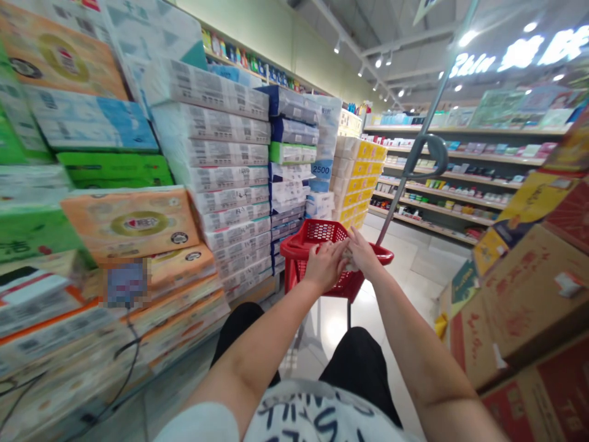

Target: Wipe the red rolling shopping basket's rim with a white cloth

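Observation:
Both hands meet in front of me over the near side of a red plastic shopping basket point(317, 231) with perforated walls. My left hand point(323, 268) has its fingers bent and reaching across to the right one. My right hand point(362, 253) is closed, its fingertips against the left fingers. Something small and pale seems to lie between them, too hidden to name. The basket sits on thin legs or a frame. A grey pole point(399, 196) with a looped grey handle point(427, 155) rises at a slant beside the basket's right end.
Tall stacks of wrapped tissue packs point(225, 150) line the left, with orange packs point(138, 224) nearer me and a dark cable point(133, 344) hanging there. Cardboard cartons point(529, 294) crowd the right. Shelves of small goods point(483, 162) stand ahead, beyond the white tiled floor point(409, 288).

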`<state>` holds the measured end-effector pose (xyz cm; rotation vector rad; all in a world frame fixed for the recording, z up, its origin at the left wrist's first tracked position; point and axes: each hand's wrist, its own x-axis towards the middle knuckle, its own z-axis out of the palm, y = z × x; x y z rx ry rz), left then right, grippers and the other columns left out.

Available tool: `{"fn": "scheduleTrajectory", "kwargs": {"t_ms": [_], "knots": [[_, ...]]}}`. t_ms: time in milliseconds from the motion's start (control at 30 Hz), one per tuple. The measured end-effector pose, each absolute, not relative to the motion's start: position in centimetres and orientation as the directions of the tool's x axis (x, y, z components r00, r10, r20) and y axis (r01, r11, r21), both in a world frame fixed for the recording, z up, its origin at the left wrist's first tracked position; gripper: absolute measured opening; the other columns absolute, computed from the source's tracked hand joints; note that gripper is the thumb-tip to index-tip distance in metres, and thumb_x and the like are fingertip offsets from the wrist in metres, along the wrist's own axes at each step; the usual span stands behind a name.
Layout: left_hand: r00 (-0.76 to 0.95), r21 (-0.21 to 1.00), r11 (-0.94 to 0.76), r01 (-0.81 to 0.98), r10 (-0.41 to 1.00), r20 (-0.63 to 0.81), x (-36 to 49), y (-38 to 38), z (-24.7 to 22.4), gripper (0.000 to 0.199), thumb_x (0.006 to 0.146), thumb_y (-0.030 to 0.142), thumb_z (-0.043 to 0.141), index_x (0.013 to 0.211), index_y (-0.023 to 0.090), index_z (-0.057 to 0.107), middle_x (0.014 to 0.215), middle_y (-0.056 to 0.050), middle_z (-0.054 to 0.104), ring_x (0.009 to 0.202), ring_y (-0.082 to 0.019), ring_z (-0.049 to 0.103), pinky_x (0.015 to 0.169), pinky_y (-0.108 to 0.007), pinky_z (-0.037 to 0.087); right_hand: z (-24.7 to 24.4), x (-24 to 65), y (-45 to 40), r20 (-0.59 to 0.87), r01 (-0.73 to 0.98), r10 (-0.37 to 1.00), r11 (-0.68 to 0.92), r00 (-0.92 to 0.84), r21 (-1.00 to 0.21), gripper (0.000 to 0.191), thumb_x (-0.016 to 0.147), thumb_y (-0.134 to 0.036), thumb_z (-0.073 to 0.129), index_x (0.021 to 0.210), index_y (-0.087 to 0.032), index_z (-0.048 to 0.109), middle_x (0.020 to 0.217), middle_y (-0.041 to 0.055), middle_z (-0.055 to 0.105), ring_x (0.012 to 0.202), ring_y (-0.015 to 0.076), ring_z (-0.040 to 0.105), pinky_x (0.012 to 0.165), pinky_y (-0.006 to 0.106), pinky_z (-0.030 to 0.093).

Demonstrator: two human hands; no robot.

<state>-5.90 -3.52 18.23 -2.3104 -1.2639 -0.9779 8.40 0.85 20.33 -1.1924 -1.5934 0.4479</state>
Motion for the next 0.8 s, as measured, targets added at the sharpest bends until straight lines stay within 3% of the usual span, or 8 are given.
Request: {"fn": "scheduleTrajectory", "kwargs": {"t_ms": [67,133,267,400,467,600,667,800], "knots": [[0.357,0.030,-0.523,0.852,0.621,0.698,-5.7,-3.4,18.3,0.045,0.094,0.040,0.037,0.138,0.027,0.038,0.137,-0.006,0.051,0.126,-0.025,0.042,0.099,-0.046,0.033,20.4,9.8,1.0,0.518,0.678,0.852,0.339,0.072,-0.652,0.043,0.090,-0.038,0.041,0.128,-0.023,0.052,0.121,0.0081,0.062,0.107,0.0229,0.058,0.088,0.036,0.043],[0.360,0.014,-0.513,0.858,0.621,0.696,-5.8,-3.3,18.3,0.042,0.093,0.040,0.041,0.132,0.027,0.044,0.135,-0.006,0.053,0.125,-0.026,0.042,0.096,-0.045,0.035,19.6,10.7,0.6,0.564,0.873,0.826,0.253,0.030,-0.417,0.036,0.092,-0.035,0.039,0.114,-0.019,0.062,0.110,0.0104,0.067,0.101,0.0242,0.059,0.087,0.037,0.039],[0.334,0.027,-0.471,0.882,0.665,0.668,-6.4,-3.0,19.1,0.038,0.092,0.036,0.042,0.128,0.024,0.049,0.126,-0.008,0.059,0.114,-0.025,0.051,0.090,-0.040,0.038,16.9,10.8,-0.1,0.725,0.974,0.688,0.176,-0.017,-0.144,0.039,0.096,-0.028,0.031,0.095,-0.015,0.068,0.081,0.0094,0.069,0.078,0.0206,0.059,0.080,0.034,0.033],[0.230,0.116,-0.372,0.921,0.760,0.608,-8.1,-2.7,20.0,0.048,0.093,0.029,0.038,0.141,0.020,0.033,0.114,-0.008,0.065,0.095,-0.020,0.061,0.087,-0.036,0.040,15.5,10.3,0.3,0.837,0.972,0.546,0.207,-0.021,-0.111,0.041,0.096,-0.028,0.031,0.091,-0.016,0.069,0.077,0.0062,0.067,0.072,0.0182,0.056,0.078,0.033,0.032],[0.219,0.101,-0.365,0.926,0.733,0.644,-9.0,-2.8,20.0,0.052,0.092,0.023,0.042,0.143,0.023,0.029,0.117,-0.006,0.065,0.104,-0.022,0.059,0.094,-0.040,0.037,15.4,10.2,0.6,0.860,0.971,0.510,0.215,-0.019,-0.106,0.039,0.095,-0.027,0.032,0.091,-0.016,0.069,0.076,0.0055,0.067,0.072,0.0182,0.055,0.078,0.033,0.031],[0.487,-0.095,-0.584,0.806,0.565,0.666,-9.1,-3.1,19.4,0.034,0.090,0.020,0.045,0.122,0.027,0.054,0.131,-0.003,0.056,0.125,-0.023,0.045,0.106,-0.041,0.029,15.4,9.9,1.0,0.864,0.970,0.503,0.205,0.010,-0.130,0.038,0.094,-0.025,0.033,0.091,-0.016,0.070,0.075,0.0056,0.065,0.073,0.0187,0.054,0.079,0.034,0.030],[0.528,-0.088,-0.626,0.774,0.562,0.637,-8.6,-3.2,19.1,0.027,0.090,0.022,0.045,0.113,0.024,0.060,0.121,-0.004,0.062,0.117,-0.020,0.051,0.102,-0.037,0.035,15.5,9.8,0.9,0.851,0.967,0.525,0.217,0.002,-0.136,0.037,0.094,-0.025,0.033,0.094,-0.016,0.069,0.077,0.0058,0.066,0.074,0.0191,0.054,0.080,0.034,0.030],[0.384,0.010,-0.523,0.852,0.638,0.667,-7.8,-3.8,19.1,0.050,0.089,0.041,0.048,0.136,0.025,0.042,0.120,-0.009,0.061,0.113,-0.025,0.053,0.099,-0.043,0.038,15.7,9.7,0.6,0.822,0.961,0.569,0.230,-0.005,-0.154,0.039,0.095,-0.026,0.031,0.096,-0.015,0.069,0.080,0.0066,0.067,0.077,0.0204,0.054,0.081,0.035,0.030]]}}
